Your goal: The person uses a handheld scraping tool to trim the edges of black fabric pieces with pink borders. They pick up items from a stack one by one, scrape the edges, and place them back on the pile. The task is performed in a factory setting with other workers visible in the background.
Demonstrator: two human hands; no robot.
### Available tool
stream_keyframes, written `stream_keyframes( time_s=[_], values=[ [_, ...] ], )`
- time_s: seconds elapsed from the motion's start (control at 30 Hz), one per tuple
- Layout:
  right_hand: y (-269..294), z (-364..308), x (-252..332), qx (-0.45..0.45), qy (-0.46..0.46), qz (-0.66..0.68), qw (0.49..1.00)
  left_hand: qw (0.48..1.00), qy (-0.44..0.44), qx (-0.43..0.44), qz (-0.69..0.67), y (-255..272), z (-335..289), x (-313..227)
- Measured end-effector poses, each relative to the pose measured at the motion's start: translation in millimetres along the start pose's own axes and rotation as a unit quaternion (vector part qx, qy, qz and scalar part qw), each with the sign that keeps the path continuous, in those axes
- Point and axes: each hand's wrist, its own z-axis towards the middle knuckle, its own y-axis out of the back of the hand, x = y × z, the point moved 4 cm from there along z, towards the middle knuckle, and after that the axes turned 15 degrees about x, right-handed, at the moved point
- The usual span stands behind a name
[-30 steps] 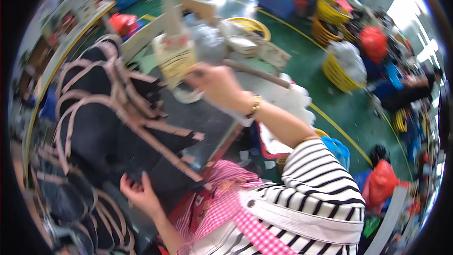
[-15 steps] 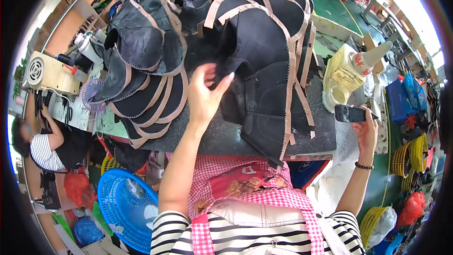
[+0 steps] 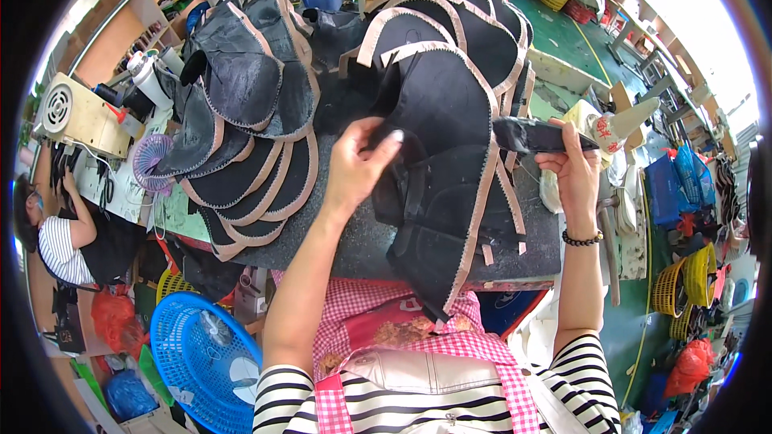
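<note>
A black boot-upper piece point(image 3: 446, 124) with beige zigzag-edged trim lies on the dark work slab, its lower end hanging past the front edge. My left hand point(image 3: 354, 165) is closed on this piece's left side, thumb on top and fingers curled. In my right hand point(image 3: 575, 173) is a flat black brush-like tool point(image 3: 523, 135), held across between thumb and fingers. Its left end is at the piece's right trimmed edge; whether they touch I cannot tell. Behind lies a fanned stack of similar pieces point(image 3: 482, 40). More trimmed pieces point(image 3: 241, 80) are heaped at the left.
A yellowish pot point(image 3: 581, 116) with a pale cone point(image 3: 631, 122) beside it stands right of the slab. A beige machine point(image 3: 80, 116) and a purple fan point(image 3: 153, 162) are at left. Below them sits a blue basket point(image 3: 173, 354). Another person point(image 3: 60, 233) works at far left.
My right hand has moved left with the brush-like tool, from beside the pot to the piece's edge. My left hand has closed on the piece, whose lower end now sits farther left and nearer me.
</note>
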Motion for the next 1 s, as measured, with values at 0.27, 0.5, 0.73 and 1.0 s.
stream_keyframes(
  time_s=[0.27,0.5,0.73,1.0],
  values=[
    [-9.4,30.7,-3.8,-0.036,0.052,-0.031,0.998,0.996,0.010,-0.037,-0.083,-45.6,36.1,10.6],
    [-1.3,41.6,-12.6,-0.026,0.040,-0.029,0.998,0.945,0.013,-0.228,0.236,-62.9,36.6,19.9],
    [77.5,-8.2,51.2,-0.166,0.052,-0.273,0.946,0.978,0.003,-0.169,0.126,-4.3,86.2,34.5],
    [76.9,-55.0,41.5,-0.213,-0.072,-0.634,0.740,0.967,-0.073,-0.241,0.023,4.0,17.6,-3.0]
  ],
)
